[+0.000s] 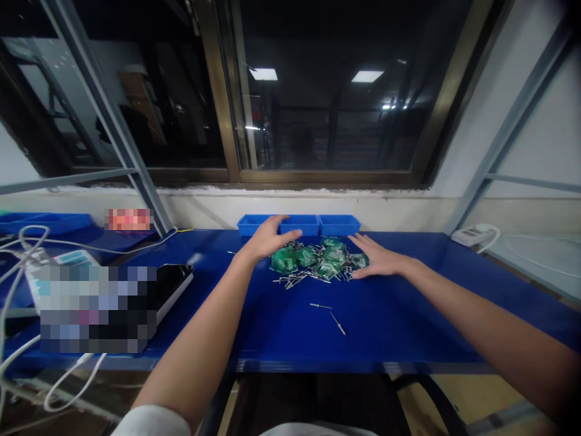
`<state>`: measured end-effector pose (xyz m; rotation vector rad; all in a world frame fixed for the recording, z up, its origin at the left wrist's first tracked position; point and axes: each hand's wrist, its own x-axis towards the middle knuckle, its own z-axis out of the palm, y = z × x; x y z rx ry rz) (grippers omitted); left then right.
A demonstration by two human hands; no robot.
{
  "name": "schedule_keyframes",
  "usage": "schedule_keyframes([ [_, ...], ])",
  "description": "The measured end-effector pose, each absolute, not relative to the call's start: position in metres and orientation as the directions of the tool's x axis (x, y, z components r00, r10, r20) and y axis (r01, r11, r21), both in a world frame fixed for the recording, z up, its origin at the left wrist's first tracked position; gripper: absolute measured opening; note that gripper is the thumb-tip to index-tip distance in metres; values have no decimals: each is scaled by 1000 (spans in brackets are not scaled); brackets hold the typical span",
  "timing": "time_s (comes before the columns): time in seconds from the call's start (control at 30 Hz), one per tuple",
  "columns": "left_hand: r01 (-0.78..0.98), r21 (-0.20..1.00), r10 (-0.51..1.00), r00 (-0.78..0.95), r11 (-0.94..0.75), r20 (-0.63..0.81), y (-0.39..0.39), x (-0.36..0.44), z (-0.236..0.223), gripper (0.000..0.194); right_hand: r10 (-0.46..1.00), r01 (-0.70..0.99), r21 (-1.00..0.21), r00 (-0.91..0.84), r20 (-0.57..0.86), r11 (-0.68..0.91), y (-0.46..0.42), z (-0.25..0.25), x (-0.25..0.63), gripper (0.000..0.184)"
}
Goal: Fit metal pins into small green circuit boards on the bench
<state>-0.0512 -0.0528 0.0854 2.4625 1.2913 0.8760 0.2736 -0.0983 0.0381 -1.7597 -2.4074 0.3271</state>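
Note:
A heap of silver blind rivets and green plastic packets lies on the blue tabletop. At the heap's left edge is my left hand, its thumb and fingers apart. My right hand is at the right side, fingers spread around the nearest packets. Neither hand grips anything that I can see; whether the fingertips touch the heap is unclear. Nearer to me, two loose pieces lie apart from the heap, a flat-lying rivet and a slanted rivet.
Behind the heap, blue bins stand in a row against the wall. A dark-topped device, partly blurred out, and white cables occupy the left. A white power strip sits at the far right, beside a grey metal post.

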Motion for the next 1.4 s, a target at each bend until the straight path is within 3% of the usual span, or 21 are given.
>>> schedule_keyframes([
  [0.13, 535, 184, 565, 765, -825, 309, -124, -12, 71, 89, 949, 924, -244, -312, -34, 295, -116, 19, 271, 111],
  [0.23, 462, 67, 464, 854, -884, 236, -163, 8, 37, 85, 957, 935, -230, -288, -44, 271, -123, 11, 254, 89],
  [0.4, 599, -19, 580, 782, -800, 229, -145, 4, 6, 63, 965, 936, -251, -260, -23, 247, -109, 6, 218, 74],
  [0.57, 752, -95, 699, 644, -652, 310, -96, -7, 9, 73, 961, 923, -272, -272, 42, 273, -88, 11, 187, 61],
  [0.73, 879, -28, 832, 460, -475, 310, -69, -20, 10, 105, 952, 900, -327, -231, 200, 287, -66, 18, 186, 76],
  [0.83, 907, 54, 892, 397, -417, 216, -55, -31, 11, 108, 969, 904, -409, -16, 248, 119, -53, 18, 206, 75],
  [0.93, 892, 128, 898, 415, -433, 145, -43, -37, 12, 107, 980, 900, -433, 126, 154, -48, -47, 10, 222, 81],
  [1.1, 821, 165, 835, 518, -546, 183, -39, -25, 10, 105, 999, 951, -308, 14, 30, -4, -52, -1, 205, 85],
  [1.23, 792, 208, 819, 545, -573, 181, -33, -32, 16, 98, 999, 934, -353, -47, 25, 53, -57, -1, 192, 86],
  [1.3, 831, 248, 864, 454, -498, 216, -21, -54, 21, 89, 997, 908, -412, -49, 61, 70, -56, 0, 199, 89],
  [1.4, 931, 296, 953, 134, -215, 271, 2, -100, 23, 81, 989, 882, -472, 63, 130, 6, -51, 1, 221, 93],
])
